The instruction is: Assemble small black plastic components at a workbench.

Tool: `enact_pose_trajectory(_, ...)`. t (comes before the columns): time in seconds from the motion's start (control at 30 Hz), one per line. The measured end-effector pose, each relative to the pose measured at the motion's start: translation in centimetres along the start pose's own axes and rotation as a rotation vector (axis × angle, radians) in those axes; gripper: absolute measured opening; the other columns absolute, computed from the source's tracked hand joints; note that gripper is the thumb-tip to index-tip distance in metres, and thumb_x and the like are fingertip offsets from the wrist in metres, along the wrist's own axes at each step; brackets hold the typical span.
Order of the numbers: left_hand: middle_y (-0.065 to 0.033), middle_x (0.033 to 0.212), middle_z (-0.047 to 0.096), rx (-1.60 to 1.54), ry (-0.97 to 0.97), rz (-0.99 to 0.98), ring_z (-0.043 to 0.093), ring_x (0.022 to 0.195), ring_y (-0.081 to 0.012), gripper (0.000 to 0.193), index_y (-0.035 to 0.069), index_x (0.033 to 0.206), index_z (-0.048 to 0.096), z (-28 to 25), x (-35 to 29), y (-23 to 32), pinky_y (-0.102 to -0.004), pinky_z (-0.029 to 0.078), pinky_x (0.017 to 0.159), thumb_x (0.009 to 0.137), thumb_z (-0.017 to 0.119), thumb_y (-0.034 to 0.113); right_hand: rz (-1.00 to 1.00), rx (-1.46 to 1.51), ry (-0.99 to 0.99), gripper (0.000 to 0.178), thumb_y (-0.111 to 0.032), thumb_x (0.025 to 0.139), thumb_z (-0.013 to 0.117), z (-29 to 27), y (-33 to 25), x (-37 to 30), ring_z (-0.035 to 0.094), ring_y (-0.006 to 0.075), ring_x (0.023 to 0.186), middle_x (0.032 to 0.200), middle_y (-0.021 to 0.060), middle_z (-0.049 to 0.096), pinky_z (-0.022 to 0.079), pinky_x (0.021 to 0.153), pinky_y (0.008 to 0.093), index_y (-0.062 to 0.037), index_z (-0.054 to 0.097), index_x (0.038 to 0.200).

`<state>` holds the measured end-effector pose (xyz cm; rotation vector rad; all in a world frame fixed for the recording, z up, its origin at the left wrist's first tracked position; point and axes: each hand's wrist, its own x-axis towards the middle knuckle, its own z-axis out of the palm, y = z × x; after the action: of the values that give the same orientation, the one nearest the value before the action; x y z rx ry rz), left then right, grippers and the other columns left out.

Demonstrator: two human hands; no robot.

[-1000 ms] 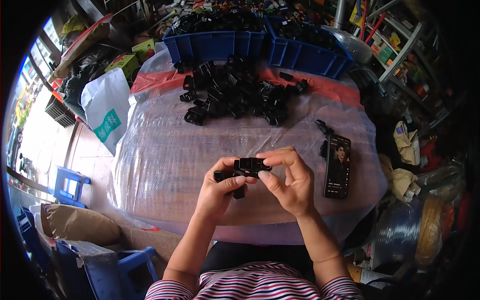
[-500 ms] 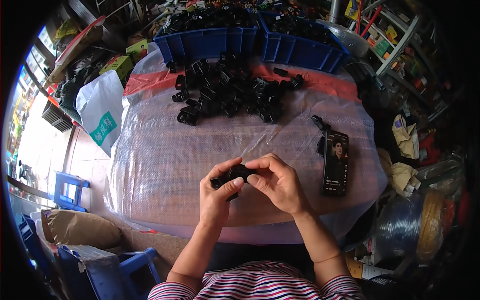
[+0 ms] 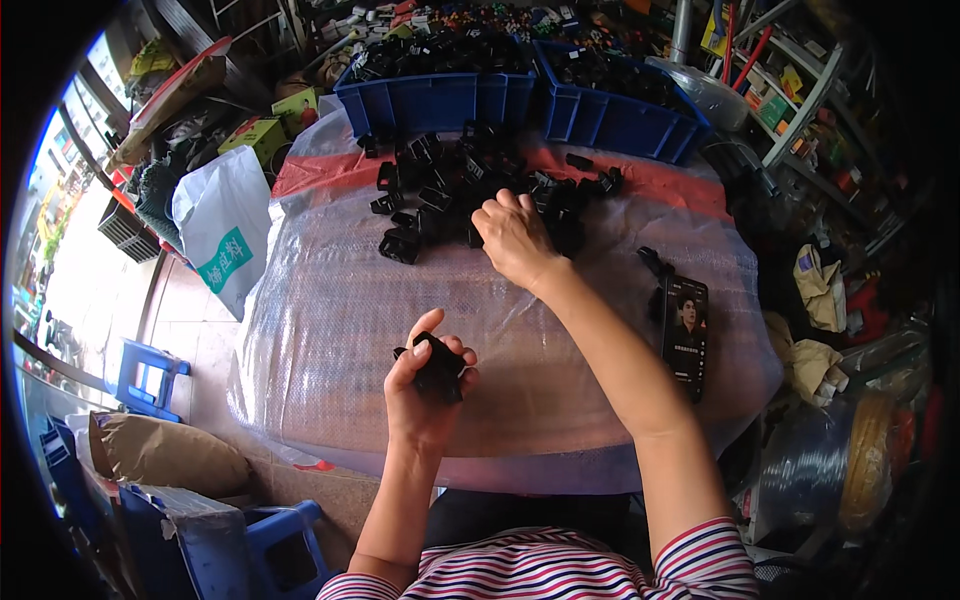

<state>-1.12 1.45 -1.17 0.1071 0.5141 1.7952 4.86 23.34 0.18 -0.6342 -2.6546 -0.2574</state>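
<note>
My left hand [image 3: 425, 390] is closed around a small black plastic part [image 3: 437, 366], held low over the near side of the round table [image 3: 340, 330] covered in bubble wrap. My right hand [image 3: 513, 236] is stretched out to the far side of the table, fingers curled down into the heap of black plastic parts [image 3: 470, 190]. Whether it has hold of one I cannot tell; the fingertips are hidden among the parts.
Two blue bins [image 3: 440, 95] [image 3: 615, 115] full of black parts stand at the table's far edge. A phone [image 3: 685, 335] with a lit screen lies at the right. A white sack [image 3: 225, 235] and a blue stool [image 3: 145, 375] stand at the left, cluttered shelves at the right.
Both hands were together on one black part near me. Now my right hand has let go and reached forward into the heap, while my left hand keeps the part.
</note>
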Motion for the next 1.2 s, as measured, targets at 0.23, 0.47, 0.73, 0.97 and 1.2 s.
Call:
enact_pose_trajectory(0.23, -0.0082, 0.094, 0.058, 0.096, -0.104, -0.034, 0.056, 0.093, -0.0263, 0.042, 0.009, 0.115, 0.051, -1.4, 0.0, -0.2, -0.0362, 0.05, 0.071, 0.076, 0.065, 0.017, 0.235, 0.898, 0.147, 0.029, -0.003, 0.073, 0.066, -5.6, -3.6, -5.2, 0.057, 0.0169, 0.076, 0.085, 0.0074, 0.057, 0.047, 0.07, 0.0304, -0.0022, 0.054, 0.1)
enact_pose_trajectory(0.47, -0.0095, 0.112, 0.054, 0.053, -0.16, -0.057, 0.054, 0.104, -0.0245, 0.051, 0.006, 0.119, 0.048, 0.6, 0.0, -2.5, -0.0326, 0.049, 0.083, 0.076, 0.069, 0.022, 0.305, 0.95, 0.385, 0.023, -0.011, 0.08, 0.067, -8.5, -7.9, -11.3, 0.057, 0.0164, 0.087, 0.092, 0.0067, 0.061, 0.044, 0.081, 0.0305, -0.004, 0.055, 0.097)
enact_pose_trajectory(0.73, -0.0127, 0.12, 0.051, 0.026, -0.167, -0.03, 0.052, 0.107, -0.0248, 0.046, 0.008, 0.118, 0.049, 0.9, 0.2, -3.1, -0.0361, 0.046, 0.09, 0.077, 0.068, 0.018, 0.157, 0.947, 0.23, 0.027, -0.018, 0.074, 0.074, -9.7, -6.7, -11.6, 0.053, 0.0213, 0.087, 0.091, 0.0039, 0.059, 0.044, 0.079, 0.0332, -0.0061, 0.06, 0.093)
enact_pose_trajectory(0.97, -0.0083, 0.104, 0.055, 0.06, -0.134, -0.058, 0.055, 0.097, -0.0218, 0.042, 0.006, 0.113, 0.05, 1.2, 0.1, -2.9, -0.0336, 0.046, 0.085, 0.076, 0.066, 0.014, 0.004, 0.752, 0.26, 0.029, -0.016, 0.073, 0.073, -9.9, -6.4, -11.0, 0.052, 0.0214, 0.082, 0.099, 0.0072, 0.053, 0.044, 0.076, 0.0329, -0.0062, 0.061, 0.097)
enact_pose_trajectory(1.2, -0.0111, 0.098, 0.059, 0.059, -0.164, -0.032, 0.056, 0.09, -0.0232, 0.04, 0.007, 0.116, 0.051, -0.3, 0.3, -2.4, -0.0338, 0.045, 0.064, 0.08, 0.066, 0.018, 0.538, -0.113, -0.093, 0.031, -0.025, 0.077, 0.068, -10.6, 8.1, -9.4, 0.053, 0.0296, 0.103, 0.1, 0.0118, 0.063, 0.038, 0.09, 0.0406, -0.0062, 0.064, 0.102)
